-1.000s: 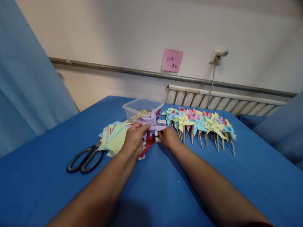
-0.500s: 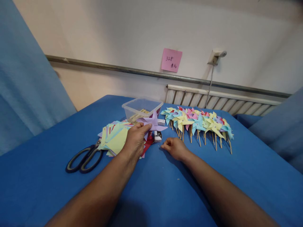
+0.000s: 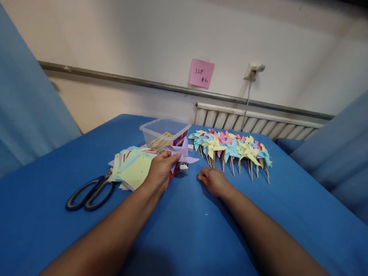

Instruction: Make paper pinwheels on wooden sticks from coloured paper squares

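Left hand point(image 3: 161, 170): we pinch purple pinwheel point(image 3: 184, 151) | right hand point(image 3: 214, 181): fingertips together, contents unclear | we best keep thumb pressure steady, blades uncreased

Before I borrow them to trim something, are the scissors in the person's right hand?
No: the scissors lie on the blue cloth by the paper stack, well away from the right hand.

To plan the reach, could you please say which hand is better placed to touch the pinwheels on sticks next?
Probably the right hand: it is nearer the pinwheels on sticks, while the left hand holds the purple paper pinwheel.
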A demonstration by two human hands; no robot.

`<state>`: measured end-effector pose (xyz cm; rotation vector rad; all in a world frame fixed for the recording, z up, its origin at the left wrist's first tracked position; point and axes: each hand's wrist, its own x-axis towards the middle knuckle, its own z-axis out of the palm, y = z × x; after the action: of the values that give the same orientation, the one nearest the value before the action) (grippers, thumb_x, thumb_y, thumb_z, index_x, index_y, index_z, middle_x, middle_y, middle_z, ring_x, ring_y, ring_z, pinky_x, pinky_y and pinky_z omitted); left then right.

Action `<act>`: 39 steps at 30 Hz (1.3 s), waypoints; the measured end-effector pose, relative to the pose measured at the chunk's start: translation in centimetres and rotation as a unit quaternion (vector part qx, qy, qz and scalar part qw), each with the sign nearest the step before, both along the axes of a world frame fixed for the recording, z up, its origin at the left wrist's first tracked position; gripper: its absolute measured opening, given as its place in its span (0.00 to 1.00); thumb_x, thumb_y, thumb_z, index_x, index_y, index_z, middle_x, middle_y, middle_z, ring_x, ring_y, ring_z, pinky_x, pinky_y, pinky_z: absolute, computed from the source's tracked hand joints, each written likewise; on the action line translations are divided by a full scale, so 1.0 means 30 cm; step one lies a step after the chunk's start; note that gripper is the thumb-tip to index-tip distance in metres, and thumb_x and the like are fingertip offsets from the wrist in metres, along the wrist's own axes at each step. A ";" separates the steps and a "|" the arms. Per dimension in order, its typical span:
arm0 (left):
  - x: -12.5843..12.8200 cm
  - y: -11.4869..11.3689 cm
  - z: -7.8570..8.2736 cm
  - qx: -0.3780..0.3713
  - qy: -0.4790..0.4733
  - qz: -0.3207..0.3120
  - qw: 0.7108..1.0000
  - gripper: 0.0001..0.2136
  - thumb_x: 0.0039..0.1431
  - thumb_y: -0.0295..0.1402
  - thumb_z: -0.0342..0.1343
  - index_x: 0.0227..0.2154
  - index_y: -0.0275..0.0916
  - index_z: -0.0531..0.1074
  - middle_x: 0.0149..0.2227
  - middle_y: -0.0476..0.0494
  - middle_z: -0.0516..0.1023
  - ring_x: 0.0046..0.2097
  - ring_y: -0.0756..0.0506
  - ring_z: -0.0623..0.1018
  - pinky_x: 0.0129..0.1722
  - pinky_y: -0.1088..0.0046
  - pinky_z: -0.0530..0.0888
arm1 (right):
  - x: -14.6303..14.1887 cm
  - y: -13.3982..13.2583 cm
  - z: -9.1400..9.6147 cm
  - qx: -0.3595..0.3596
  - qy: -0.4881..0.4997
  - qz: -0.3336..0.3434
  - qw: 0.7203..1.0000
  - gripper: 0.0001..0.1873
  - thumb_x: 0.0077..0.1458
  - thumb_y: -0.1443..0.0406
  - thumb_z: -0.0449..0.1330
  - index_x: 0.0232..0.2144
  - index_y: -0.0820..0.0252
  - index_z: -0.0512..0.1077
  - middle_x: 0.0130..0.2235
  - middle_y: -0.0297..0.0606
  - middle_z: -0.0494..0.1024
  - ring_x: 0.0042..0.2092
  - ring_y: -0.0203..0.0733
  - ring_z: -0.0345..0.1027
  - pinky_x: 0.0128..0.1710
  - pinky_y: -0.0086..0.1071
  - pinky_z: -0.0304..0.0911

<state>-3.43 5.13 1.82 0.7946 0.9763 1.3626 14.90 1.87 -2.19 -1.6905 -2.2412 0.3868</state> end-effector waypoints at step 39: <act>0.024 -0.039 0.019 -0.004 0.036 -0.040 0.999 0.10 0.37 0.31 0.66 0.21 0.34 0.71 0.19 0.50 0.73 0.21 0.53 0.70 0.23 0.78 0.67 | 0.032 -0.013 0.015 0.019 0.016 -0.041 0.999 0.06 0.55 0.68 0.53 0.33 0.59 0.70 0.31 0.36 0.77 0.32 0.35 0.67 0.31 0.26 0.54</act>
<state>-2.70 3.96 2.38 0.8731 0.9943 1.2676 15.86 1.49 -1.74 -1.7381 -2.1354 0.3478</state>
